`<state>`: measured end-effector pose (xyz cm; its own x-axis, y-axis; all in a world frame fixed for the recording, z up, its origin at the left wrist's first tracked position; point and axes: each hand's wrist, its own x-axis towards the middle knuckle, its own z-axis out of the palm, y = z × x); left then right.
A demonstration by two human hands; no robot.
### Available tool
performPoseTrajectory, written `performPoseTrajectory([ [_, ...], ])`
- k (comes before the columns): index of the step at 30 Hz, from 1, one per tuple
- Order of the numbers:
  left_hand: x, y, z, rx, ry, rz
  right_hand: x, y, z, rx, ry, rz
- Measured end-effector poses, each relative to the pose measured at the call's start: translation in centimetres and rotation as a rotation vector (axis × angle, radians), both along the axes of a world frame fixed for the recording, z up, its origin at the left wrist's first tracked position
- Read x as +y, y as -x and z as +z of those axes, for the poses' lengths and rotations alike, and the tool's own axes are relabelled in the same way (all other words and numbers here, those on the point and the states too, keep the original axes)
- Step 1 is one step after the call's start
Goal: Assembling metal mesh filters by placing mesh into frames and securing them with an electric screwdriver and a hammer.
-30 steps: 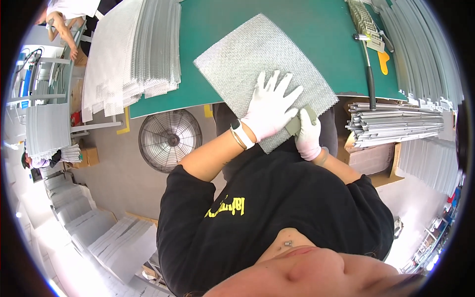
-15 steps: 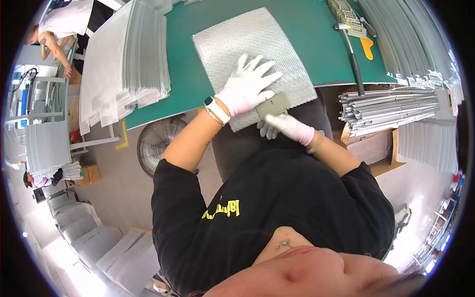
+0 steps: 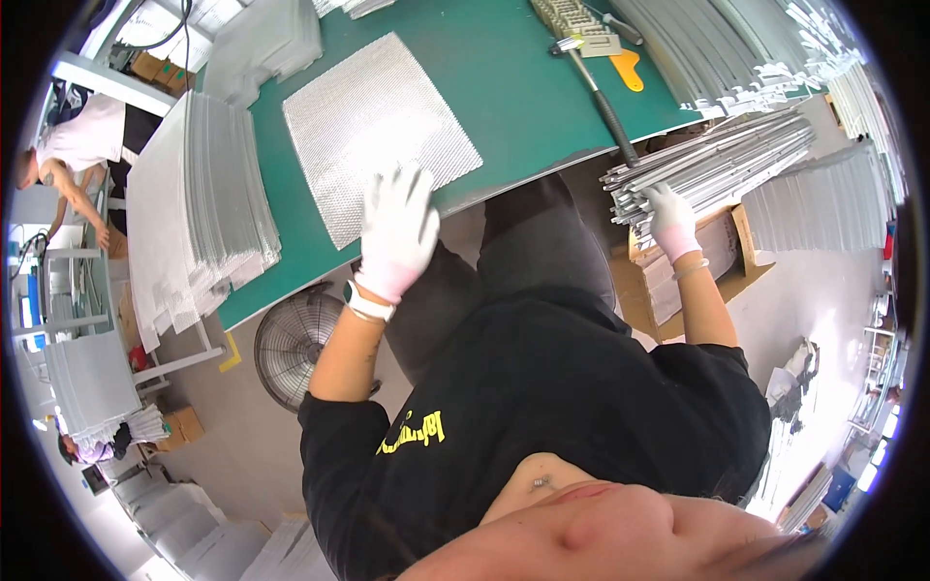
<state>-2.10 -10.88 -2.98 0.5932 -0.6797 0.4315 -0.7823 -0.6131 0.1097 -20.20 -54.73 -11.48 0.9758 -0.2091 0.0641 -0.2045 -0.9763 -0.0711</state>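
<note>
My left hand [image 3: 397,232], in a white glove, is just off the near edge of a silver mesh sheet [image 3: 363,107]. Its fingers are stretched out and slightly blurred, and nothing is in them. The sheet lies flat on the green tabletop [image 3: 504,107]. My right hand [image 3: 672,223], also gloved, is at the near side of a stack of thin metal strips [image 3: 722,160] to the right. Its fingers bend over the end of a strip there; the fingertips are partly hidden.
Stacked mesh sheets [image 3: 199,203] stand at the left, and grey panels [image 3: 678,44] at the far right. A hammer [image 3: 605,111], a yellow scraper [image 3: 628,71] and a row of beige pieces [image 3: 572,21] lie on the table. A floor fan [image 3: 300,349] and an open carton [image 3: 702,281] are below.
My left hand has drawn back from the mesh sheet. The right hand has moved from a grey-green block at the sheet to the metal strips. The block is no longer visible; the view has shifted.
</note>
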Motion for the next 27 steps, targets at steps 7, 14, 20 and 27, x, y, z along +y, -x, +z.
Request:
performPoseTrajectory([
  [7,-3.7,7.0,-3.1,0.391,0.266,-0.469,-5.0,1.7,-3.0,0.185,0.154,0.019],
  [14,-4.6,8.4,-5.6,0.646,0.337,-0.432,-4.9,1.7,-3.7,-0.02,0.18,0.115],
  [20,-4.7,7.6,-8.1,0.895,0.347,-0.322,5.6,-1.6,6.2,-0.199,-0.09,0.385],
  [27,-10.2,7.8,-1.1,1.465,1.028,-0.885,22.0,-5.3,10.7,-0.488,-0.328,1.029],
])
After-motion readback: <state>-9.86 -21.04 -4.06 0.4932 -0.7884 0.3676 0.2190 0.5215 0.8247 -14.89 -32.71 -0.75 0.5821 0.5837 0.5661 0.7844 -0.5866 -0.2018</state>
